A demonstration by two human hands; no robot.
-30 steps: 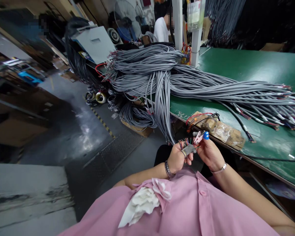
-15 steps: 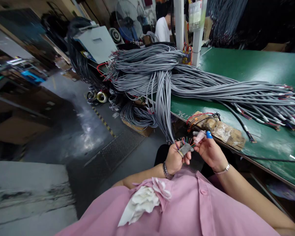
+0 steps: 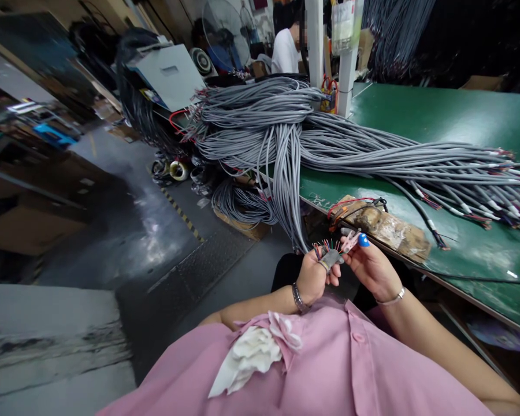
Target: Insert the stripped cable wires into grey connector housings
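My left hand is closed around the ends of several grey cables, and thin coloured wires fan out above its fingers. Grey tape or cloth covers its thumb. Beside it my right hand pinches near the wire tips, a blue cover on one finger and pinkish wrapping on another. What exactly lies between those fingertips is too small to make out. From the left hand the grey cable bundle runs up to the bench.
More grey cables lie across the green bench. A taped wooden block with wires sits at its near edge. Coiled cables rest low on the left. A person in white is behind the post.
My left hand has shifted slightly right and turned a little. The blue-covered finger of my right hand has moved slightly left and down.
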